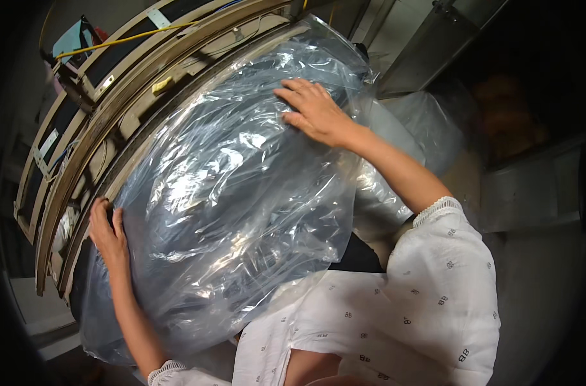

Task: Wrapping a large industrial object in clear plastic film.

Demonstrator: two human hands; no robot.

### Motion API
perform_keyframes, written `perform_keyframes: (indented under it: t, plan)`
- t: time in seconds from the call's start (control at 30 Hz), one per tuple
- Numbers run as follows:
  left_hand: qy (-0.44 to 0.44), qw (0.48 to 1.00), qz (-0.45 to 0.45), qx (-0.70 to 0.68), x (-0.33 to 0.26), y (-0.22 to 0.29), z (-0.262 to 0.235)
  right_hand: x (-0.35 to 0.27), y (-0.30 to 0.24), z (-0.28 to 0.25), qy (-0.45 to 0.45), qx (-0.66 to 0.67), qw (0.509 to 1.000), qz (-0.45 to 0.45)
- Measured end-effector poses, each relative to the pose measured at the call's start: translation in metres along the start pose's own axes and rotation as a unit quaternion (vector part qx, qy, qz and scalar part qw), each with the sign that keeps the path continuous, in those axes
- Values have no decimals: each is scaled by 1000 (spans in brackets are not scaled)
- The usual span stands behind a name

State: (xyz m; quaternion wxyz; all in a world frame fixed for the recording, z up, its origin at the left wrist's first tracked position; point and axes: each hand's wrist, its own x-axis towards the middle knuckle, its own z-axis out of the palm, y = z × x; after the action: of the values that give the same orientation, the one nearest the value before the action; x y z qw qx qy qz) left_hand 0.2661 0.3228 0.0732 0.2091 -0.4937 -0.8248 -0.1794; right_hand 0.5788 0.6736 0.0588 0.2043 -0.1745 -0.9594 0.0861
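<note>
A big sheet of clear, crinkled plastic film (241, 161) spreads in front of me, over a dark surface, and hangs toward my lap. My right hand (313, 110) lies on the film's upper right part, palm down, with its fingers stretched out. At the left end, my left hand (109, 231) rests at the film's edge beside the wooden rail, its thumb and fingers apart. Neither hand appears to grip anything. What lies beneath the film is hard to make out through the glare.
Curved in the picture, a wooden frame (80, 151) with slots runs along the far side. A yellow cord (132, 40) crosses it, and a small yellow piece (162, 85) lies on it. More clear plastic (428, 125) bulges at the right, near a metal panel (421, 55).
</note>
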Motion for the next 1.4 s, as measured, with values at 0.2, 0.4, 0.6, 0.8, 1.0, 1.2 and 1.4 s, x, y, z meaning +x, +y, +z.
perform_keyframes:
  t: [0.2,0.4,0.6,0.8,1.0,1.2,1.4]
  plan:
    - [20,983,-114,-146,-1,4,6,35,101,-20,-1,-147,986,75]
    - [-8,971,-134,-199,-1,10,3,81,157,-15,6,-179,975,128]
    - [26,958,-236,-159,-62,-61,-40,55,101,-9,-54,-63,996,15]
    - [37,973,-223,-54,-141,-92,-128,29,40,-20,-114,-60,986,-103]
    - [23,973,-226,-40,-185,-65,-156,56,54,3,-33,17,991,-126]
    - [46,984,-171,-10,-207,-8,-152,105,82,16,61,131,988,-55]
    - [40,938,-330,-100,-232,-21,-134,123,101,11,-19,249,968,-35]
